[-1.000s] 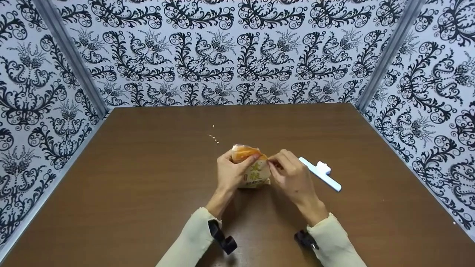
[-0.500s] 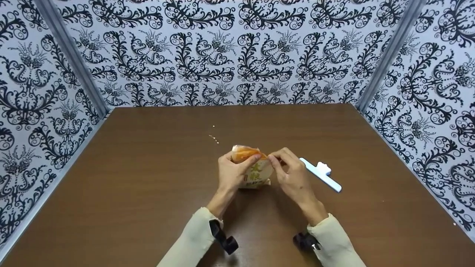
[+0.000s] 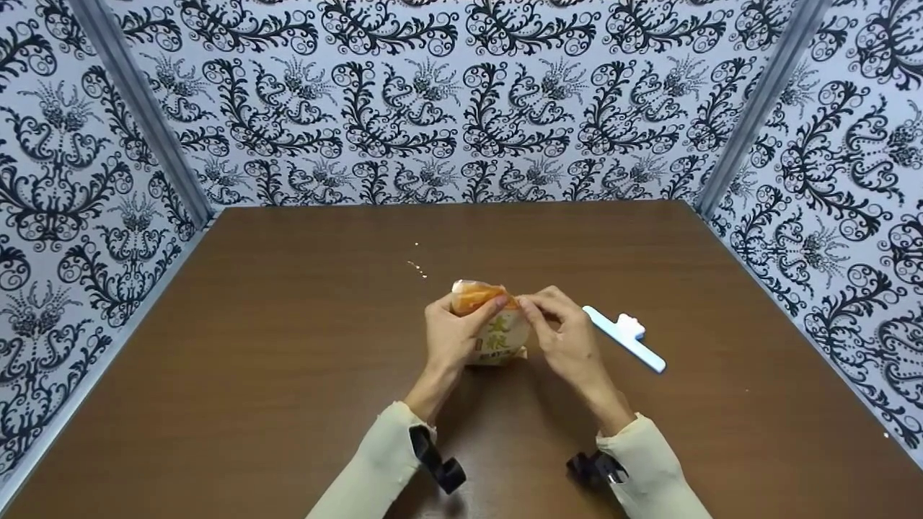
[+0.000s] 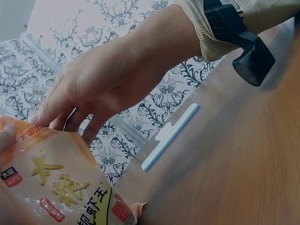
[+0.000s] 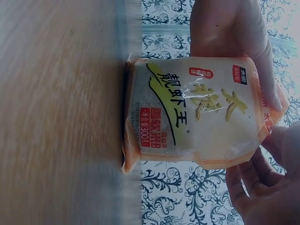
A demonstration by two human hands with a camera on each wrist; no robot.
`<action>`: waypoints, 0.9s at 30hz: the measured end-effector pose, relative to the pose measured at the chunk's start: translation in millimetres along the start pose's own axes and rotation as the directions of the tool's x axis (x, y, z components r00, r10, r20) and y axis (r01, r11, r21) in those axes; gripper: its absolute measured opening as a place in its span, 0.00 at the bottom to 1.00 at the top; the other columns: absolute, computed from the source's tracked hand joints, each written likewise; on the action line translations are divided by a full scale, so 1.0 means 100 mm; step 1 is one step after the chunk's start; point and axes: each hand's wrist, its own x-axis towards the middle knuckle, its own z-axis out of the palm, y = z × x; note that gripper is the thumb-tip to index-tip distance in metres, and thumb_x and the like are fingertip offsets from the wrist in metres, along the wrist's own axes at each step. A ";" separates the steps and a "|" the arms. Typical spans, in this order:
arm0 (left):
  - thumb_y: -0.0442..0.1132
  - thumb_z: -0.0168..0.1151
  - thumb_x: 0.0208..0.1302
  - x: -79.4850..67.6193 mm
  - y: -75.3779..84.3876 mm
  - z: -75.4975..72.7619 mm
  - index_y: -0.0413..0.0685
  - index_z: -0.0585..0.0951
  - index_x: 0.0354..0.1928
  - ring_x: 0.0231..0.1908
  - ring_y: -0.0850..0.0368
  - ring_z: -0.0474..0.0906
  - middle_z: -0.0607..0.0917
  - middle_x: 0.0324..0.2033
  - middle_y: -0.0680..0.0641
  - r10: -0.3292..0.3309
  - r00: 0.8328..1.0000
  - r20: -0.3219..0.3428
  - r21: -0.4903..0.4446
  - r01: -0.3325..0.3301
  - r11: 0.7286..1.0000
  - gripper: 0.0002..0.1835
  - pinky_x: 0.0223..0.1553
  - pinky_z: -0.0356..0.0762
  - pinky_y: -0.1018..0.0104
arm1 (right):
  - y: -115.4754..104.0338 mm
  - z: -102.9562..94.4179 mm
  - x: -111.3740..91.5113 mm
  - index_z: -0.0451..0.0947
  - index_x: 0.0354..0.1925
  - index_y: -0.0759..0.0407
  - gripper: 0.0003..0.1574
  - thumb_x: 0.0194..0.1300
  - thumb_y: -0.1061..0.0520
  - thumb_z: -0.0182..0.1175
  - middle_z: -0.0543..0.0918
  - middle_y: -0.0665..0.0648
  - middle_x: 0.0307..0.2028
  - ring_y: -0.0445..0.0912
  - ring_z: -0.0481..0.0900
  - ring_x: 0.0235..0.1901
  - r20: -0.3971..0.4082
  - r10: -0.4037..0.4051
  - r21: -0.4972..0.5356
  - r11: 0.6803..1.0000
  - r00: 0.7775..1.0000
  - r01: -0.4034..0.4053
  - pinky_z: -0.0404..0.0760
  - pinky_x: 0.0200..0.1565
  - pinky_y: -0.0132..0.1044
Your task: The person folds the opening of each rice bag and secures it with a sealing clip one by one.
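A small plastic bag of rice (image 3: 499,342) stands upright on the table, its orange top folded over. My left hand (image 3: 448,335) grips the folded top from the left, thumb laid across the front. With thumb and fingertips, my right hand (image 3: 568,335) pinches the right end of the fold. In the right wrist view the printed front of the bag (image 5: 201,112) shows sideways, the left hand (image 5: 234,33) over its top and the right hand (image 5: 262,197) at one corner. The left wrist view has the right hand (image 4: 103,79) behind the bag (image 4: 56,178).
A white bag clip (image 3: 626,337) lies on the brown table (image 3: 288,324) just right of the right hand. Several white grains (image 3: 417,269) are scattered beyond the bag. Patterned walls (image 3: 461,108) enclose the table's back and sides.
My right hand's fingertips have shifted slightly left and up along the fold. My left hand and the bag stay almost in place; the clip has not moved.
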 end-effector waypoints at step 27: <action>0.38 0.82 0.54 0.01 0.00 -0.01 0.42 0.89 0.44 0.36 0.56 0.88 0.92 0.39 0.43 0.109 0.993 0.048 -0.025 -0.108 0.994 0.17 0.42 0.87 0.62 | 0.05 0.04 -0.01 0.88 0.45 0.54 0.08 0.76 0.57 0.62 0.84 0.50 0.39 0.46 0.83 0.40 -0.001 -0.048 -0.013 0.999 0.999 0.048 0.83 0.45 0.28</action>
